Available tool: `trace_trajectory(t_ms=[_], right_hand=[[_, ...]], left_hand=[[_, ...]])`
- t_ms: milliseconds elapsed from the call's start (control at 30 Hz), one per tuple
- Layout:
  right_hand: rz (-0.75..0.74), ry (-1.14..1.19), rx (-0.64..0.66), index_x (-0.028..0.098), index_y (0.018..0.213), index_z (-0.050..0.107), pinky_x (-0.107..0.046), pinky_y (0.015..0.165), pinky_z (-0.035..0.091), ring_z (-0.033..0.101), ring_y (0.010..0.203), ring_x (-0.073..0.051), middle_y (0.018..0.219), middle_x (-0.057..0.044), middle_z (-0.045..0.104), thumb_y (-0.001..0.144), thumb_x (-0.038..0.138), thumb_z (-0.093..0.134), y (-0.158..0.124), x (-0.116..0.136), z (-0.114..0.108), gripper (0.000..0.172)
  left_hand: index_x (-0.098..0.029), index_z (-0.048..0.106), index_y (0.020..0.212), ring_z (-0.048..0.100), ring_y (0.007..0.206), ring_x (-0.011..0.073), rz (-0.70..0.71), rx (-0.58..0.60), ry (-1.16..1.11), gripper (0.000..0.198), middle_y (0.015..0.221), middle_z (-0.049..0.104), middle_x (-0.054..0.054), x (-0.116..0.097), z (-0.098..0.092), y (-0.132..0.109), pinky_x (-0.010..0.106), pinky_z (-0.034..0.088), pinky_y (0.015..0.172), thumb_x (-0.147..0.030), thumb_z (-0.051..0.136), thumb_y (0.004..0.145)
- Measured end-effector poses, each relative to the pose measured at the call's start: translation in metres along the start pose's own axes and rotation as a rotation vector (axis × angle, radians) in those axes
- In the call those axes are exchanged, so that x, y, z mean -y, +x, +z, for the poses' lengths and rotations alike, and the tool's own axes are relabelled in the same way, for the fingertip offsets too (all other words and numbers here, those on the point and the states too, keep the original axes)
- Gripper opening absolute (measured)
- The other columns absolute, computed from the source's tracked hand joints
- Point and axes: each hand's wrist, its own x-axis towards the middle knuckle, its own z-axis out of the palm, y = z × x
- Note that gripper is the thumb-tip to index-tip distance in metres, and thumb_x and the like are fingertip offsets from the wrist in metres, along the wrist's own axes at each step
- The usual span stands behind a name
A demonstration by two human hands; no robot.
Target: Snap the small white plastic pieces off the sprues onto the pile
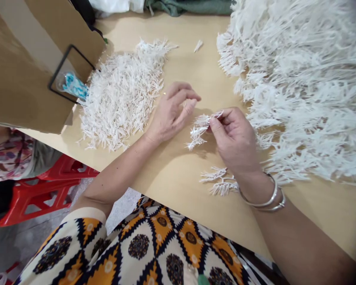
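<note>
My right hand pinches a white spiky sprig between thumb and fingertips, its feathery tips hanging toward the left. Opposite it, my left hand hovers over the table with thumb and forefinger curved and a little apart, holding nothing that I can see. Below the right hand, near the wrist, a loose branched sprig lies on the table. To the left of my left hand is a pile of short white sprigs. A larger heap of long white stringy pieces spreads over the right side.
A cardboard box stands at the table's left, a black wire frame and a blue-and-white bundle against it. One small white bit lies farther back. Green cloth borders the far edge. Red stools and a seated person are at left.
</note>
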Motion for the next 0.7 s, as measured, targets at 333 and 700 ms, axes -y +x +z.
trace_trajectory(t_ms=[333, 700], right_hand=[[-0.016, -0.171, 0.014, 0.027, 0.093, 0.056, -0.037, 0.061, 0.047, 0.058, 0.07, -0.018, 0.081, -0.001, 0.062, 0.097, 0.035, 0.067, 0.0, 0.002, -0.002, 0.014], [-0.049, -0.227, 0.168, 0.026, 0.094, 0.053, -0.036, 0.061, 0.042, 0.048, 0.062, -0.016, 0.075, 0.0, 0.053, 0.099, 0.027, 0.058, -0.011, 0.025, 0.004, 0.008]], left_hand=[[-0.021, 0.069, 0.1, 0.069, 0.089, 0.0162, 0.009, 0.34, 0.02, 0.025, 0.094, 0.075, 0.003, -0.011, 0.002, 0.001, 0.035, 0.046, 0.088, -0.038, 0.053, 0.109], [-0.023, 0.062, 0.093, 0.063, 0.092, 0.0212, -0.12, 0.108, 0.378, 0.019, 0.098, 0.069, 0.006, 0.003, 0.02, -0.002, 0.042, 0.041, 0.101, -0.03, 0.051, 0.106]])
